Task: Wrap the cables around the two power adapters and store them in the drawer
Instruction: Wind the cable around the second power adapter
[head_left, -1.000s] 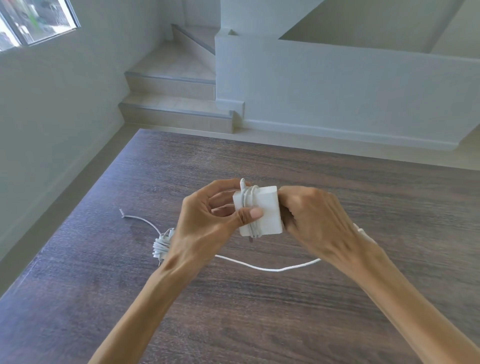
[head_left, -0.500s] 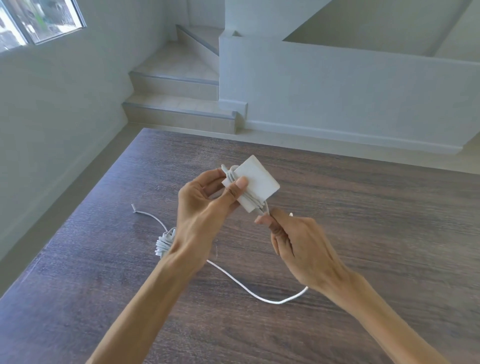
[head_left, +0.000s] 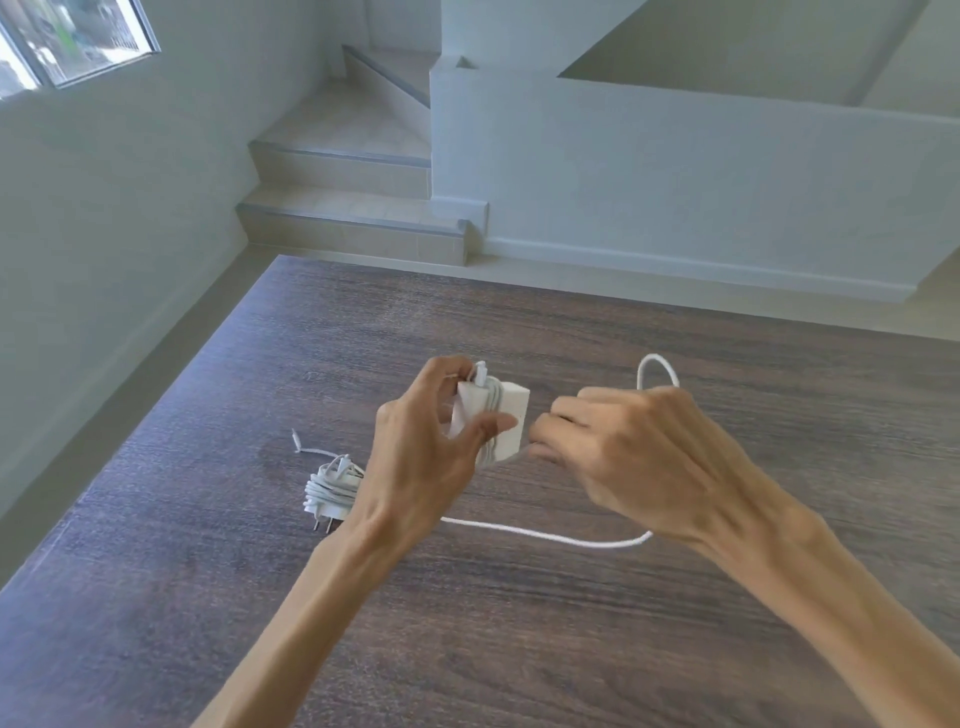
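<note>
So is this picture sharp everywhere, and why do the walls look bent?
Head view: the wide-angle lens bows the pale walls and grey stairs; daylight comes from the window at upper left; the right hand looks slightly motion-blurred beside the white square power adapter; the dark wood-grain table is sharp.

Dark wooden table (head_left: 519, 649), tiled stairs (head_left: 337, 171), window (head_left: 67, 41)

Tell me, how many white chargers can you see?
2. One charger is held up in the left hand, its cable half wound. The other charger lies wrapped on the table, left of that wrist. None seem hidden.
</note>
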